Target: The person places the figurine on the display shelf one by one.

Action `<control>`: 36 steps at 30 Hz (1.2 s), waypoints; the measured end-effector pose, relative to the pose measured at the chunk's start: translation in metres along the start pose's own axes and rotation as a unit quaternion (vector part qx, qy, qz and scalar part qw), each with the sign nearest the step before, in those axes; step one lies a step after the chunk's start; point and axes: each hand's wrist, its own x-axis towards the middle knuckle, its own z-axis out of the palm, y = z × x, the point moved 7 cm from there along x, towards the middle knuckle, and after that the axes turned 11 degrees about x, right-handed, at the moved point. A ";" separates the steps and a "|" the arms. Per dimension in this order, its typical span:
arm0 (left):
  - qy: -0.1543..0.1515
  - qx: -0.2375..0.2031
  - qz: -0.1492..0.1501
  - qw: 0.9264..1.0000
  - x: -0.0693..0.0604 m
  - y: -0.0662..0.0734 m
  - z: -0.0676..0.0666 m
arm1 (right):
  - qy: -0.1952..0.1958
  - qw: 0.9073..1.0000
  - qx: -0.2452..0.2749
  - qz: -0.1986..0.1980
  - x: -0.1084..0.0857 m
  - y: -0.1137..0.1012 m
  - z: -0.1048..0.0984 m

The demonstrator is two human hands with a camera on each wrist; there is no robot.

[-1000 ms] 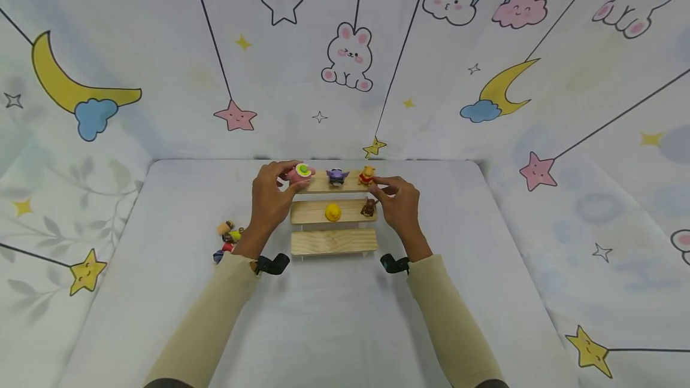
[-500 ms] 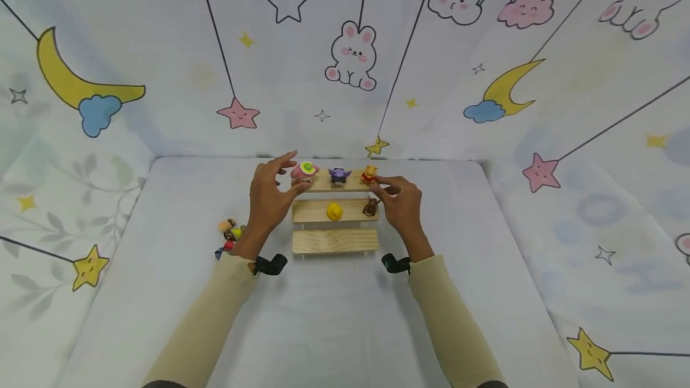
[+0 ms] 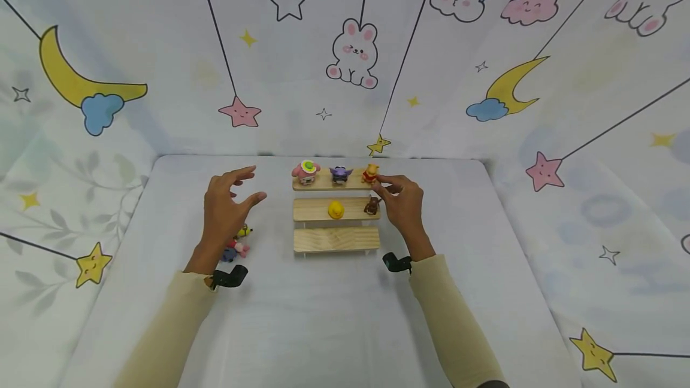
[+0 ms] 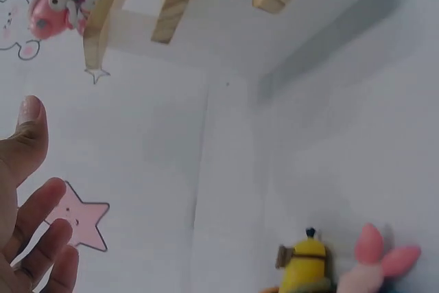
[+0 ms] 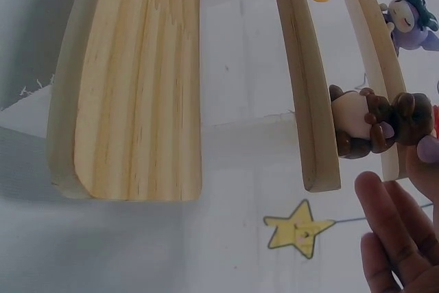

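My left hand [image 3: 225,208] is raised left of a three-step wooden display shelf [image 3: 336,240], thumb and fingers spread, holding nothing. On the top step's left end stands a pink figurine with a green and yellow top [image 3: 306,172]. A purple figurine [image 3: 340,175] is in the middle and a Winnie the Pooh figurine [image 3: 369,173] at the right end. My right hand [image 3: 404,203] holds the Pooh figurine's right side between thumb and forefinger; the exact contact is hidden. On the middle step sit a yellow figurine [image 3: 336,209] and a brown figurine [image 3: 372,206], just below the right thumb.
Several figurines lie on the white table [image 3: 334,328] by my left wrist, partly hidden: a Minion [image 4: 305,264] and a pink long-eared one [image 4: 368,272] show in the left wrist view. The bottom step carries nothing. A printed cloth wall [image 3: 302,76] rises behind.
My left hand has let go of the pink figurine, leaving it on the top step, and has moved left and toward me. The right hand stays at the Pooh figurine.
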 end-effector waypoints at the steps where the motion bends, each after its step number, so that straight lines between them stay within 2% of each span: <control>1: -0.002 0.004 -0.005 1.000 -0.002 -0.006 -0.003 | 0.001 1.000 0.000 -0.001 0.000 0.000 0.000; 9: -0.017 0.040 -0.045 0.998 -0.022 -0.055 -0.014 | 0.000 1.000 -0.008 -0.012 0.000 0.000 0.000; 15: -0.057 0.084 -0.079 0.992 -0.037 -0.085 -0.009 | 0.001 1.000 -0.001 -0.001 0.000 0.001 -0.001; 18: -0.076 0.105 -0.084 0.988 -0.044 -0.096 -0.005 | -0.001 1.000 0.001 0.008 0.000 0.003 -0.001; 26: -0.120 0.113 -0.078 0.983 -0.054 -0.113 0.006 | -0.002 1.000 0.002 0.011 0.000 0.004 0.000; 33: -0.131 0.115 -0.064 0.983 -0.055 -0.116 0.008 | -0.005 1.000 0.002 0.008 0.000 0.003 0.000; 36: -0.140 0.116 -0.070 0.981 -0.055 -0.118 0.010 | -0.005 1.000 0.005 0.007 0.000 0.003 0.000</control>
